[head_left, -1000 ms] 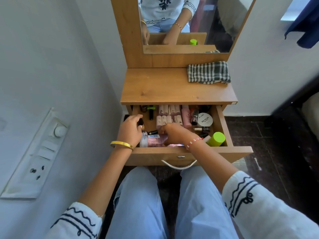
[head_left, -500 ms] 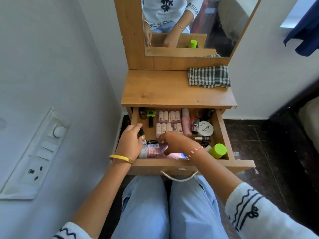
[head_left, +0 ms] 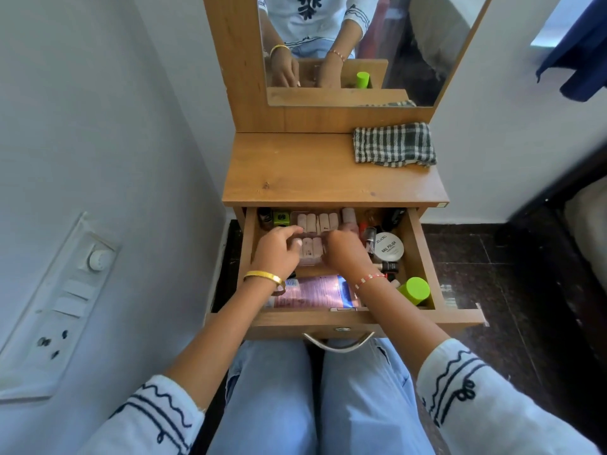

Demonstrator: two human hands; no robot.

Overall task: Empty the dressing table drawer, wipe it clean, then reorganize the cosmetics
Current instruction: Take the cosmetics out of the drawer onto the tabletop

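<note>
The drawer [head_left: 341, 318] of the dressing table [head_left: 328, 169] stands pulled out in the middle of the frame, its walls and front a warm wood-grain laminate with a curved metal handle [head_left: 338, 343] below the front edge. Inside, at centre, lies a clear tray of pale pink tubes [head_left: 312, 234], short rounded cylinders packed in rows. The left hand [head_left: 279, 251] rests on the tray's left side with its fingers curled over the tubes; the right hand [head_left: 346, 252] sits on its right side, fingers bent down onto it, though whether either hand actually grips the tray cannot be told. A smooth gold bangle [head_left: 264, 276] circles the left wrist, and a beaded pink-and-white bracelet [head_left: 369, 280] circles the right.

Right of the hands, a round white jar [head_left: 389, 246] reads "NAIL POLISH" in dark letters, with a small brand word above it too fine to read. In the drawer's lower right corner lies a bottle with a glossy lime-green cap [head_left: 415, 290]. Along the near wall lies a flat pink packet [head_left: 312, 292] with blue edging, its print unreadable. Small dark bottles [head_left: 265, 216] stand at the back left corner.

On the tabletop's upper right, a folded checked cloth [head_left: 394, 145] of dark green and white weave lies against the mirror [head_left: 361, 44] frame.
</note>
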